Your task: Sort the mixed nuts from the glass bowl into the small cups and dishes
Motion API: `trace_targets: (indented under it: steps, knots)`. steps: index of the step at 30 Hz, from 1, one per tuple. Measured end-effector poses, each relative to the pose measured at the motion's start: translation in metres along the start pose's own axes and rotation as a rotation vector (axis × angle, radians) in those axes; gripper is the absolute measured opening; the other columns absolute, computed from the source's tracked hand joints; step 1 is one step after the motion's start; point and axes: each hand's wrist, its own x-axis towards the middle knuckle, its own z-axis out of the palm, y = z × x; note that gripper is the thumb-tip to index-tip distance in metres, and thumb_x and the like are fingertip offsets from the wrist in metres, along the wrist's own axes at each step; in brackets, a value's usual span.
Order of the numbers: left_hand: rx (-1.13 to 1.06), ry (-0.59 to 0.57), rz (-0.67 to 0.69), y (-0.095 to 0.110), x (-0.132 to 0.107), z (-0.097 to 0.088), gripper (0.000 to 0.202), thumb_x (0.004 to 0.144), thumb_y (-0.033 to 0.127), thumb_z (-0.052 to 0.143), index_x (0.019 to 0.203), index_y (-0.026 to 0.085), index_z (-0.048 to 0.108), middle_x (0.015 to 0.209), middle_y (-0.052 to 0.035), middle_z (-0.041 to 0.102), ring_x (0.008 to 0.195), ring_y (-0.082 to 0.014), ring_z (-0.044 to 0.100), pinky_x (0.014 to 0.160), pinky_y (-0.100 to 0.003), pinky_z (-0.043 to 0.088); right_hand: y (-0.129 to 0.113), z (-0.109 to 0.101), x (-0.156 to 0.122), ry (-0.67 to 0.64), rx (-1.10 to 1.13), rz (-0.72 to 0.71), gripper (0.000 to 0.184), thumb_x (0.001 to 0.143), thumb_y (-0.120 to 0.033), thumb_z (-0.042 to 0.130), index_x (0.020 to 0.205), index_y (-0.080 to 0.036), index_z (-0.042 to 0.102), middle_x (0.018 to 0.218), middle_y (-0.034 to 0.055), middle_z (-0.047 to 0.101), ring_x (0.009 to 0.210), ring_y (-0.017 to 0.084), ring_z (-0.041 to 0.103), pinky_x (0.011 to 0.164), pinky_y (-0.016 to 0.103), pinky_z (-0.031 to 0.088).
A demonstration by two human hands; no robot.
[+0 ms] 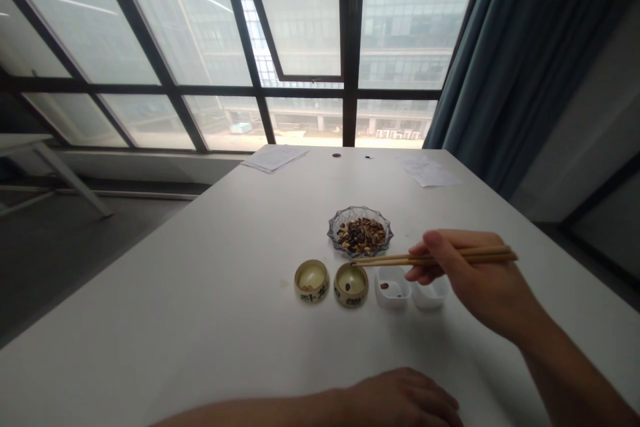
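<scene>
My right hand (475, 280) is closed around a pair of wooden chopsticks (400, 258) held level, their tips pointing left above a small tan cup (351, 285) that has a dark bean inside. Just behind the tips stands a glass dish (360, 233) filled with mixed beans and seeds. A second tan cup (311, 281) sits further left with something pale in it. Under my fingers are two small white cups: the left one (393, 289) holds a reddish bean, the right one (431, 293) is partly hidden. My left hand (400, 400) rests on the table (200, 320) near the front edge, its fingers out of sight.
Sheets of paper (274, 158) lie at the table's far left edge and more paper (431, 173) at the far right. Behind the table are large windows (300, 47) and a dark curtain (525, 67). Another table (30, 147) stands at the left.
</scene>
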Motion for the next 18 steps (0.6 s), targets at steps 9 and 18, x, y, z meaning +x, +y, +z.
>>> trace_targets:
  steps: [9,18]
  knots:
    - [0.005,-0.032,-0.047,0.006,-0.001,-0.005,0.036,0.103,0.027,0.052,0.135,0.014,0.061,0.147,-0.0083,0.064,0.151,-0.0185,0.046,0.129,-0.024,0.025,0.003,-0.001,0.005,0.028,-0.019,-0.058,0.045,0.096,-0.059,0.067,0.089,-0.017,0.081,0.07,0.008,0.079,0.061,0.022,0.078,0.058,0.027,0.064]
    - [0.036,-0.017,-0.024,0.01,-0.001,-0.009,0.034,0.104,0.028,0.05,0.129,0.011,0.065,0.146,-0.0085,0.065,0.149,-0.0188,0.048,0.13,-0.022,0.022,0.033,-0.003,0.03,0.183,-0.031,-0.103,0.048,0.094,-0.062,0.068,0.088,-0.015,0.08,0.073,0.0094,0.079,0.064,0.024,0.078,0.06,0.03,0.066]
